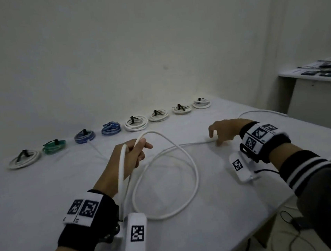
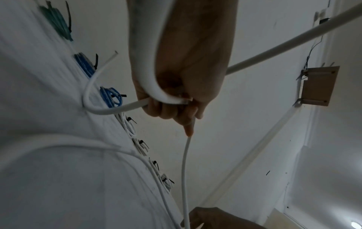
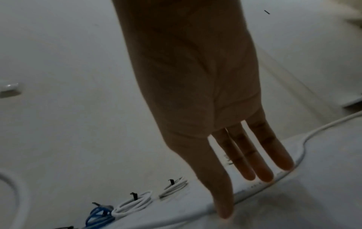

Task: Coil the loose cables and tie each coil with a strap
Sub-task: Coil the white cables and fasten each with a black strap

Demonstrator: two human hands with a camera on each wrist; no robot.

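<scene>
A long white cable [image 1: 193,169] lies in loose loops on the white table [image 1: 45,195]. My left hand [image 1: 135,153] grips the cable, curled round two passes of it at mid-table; in the left wrist view the fingers [image 2: 166,108] close round the white cable [image 2: 184,170]. My right hand [image 1: 222,132] hovers to the right with straight, spread fingers, its fingertips [image 3: 264,173] over the cable's straight run [image 3: 293,158]. Whether they touch it is unclear. Along the far edge sits a row of tied coils, white [image 1: 135,123], blue [image 1: 110,128] and green [image 1: 54,146], each with a black strap.
The cable's tail [image 1: 261,112] runs off the table's right edge. A second table [image 1: 315,81] with dark items stands at the far right. A thin black wire [image 1: 293,222] hangs below the near right corner.
</scene>
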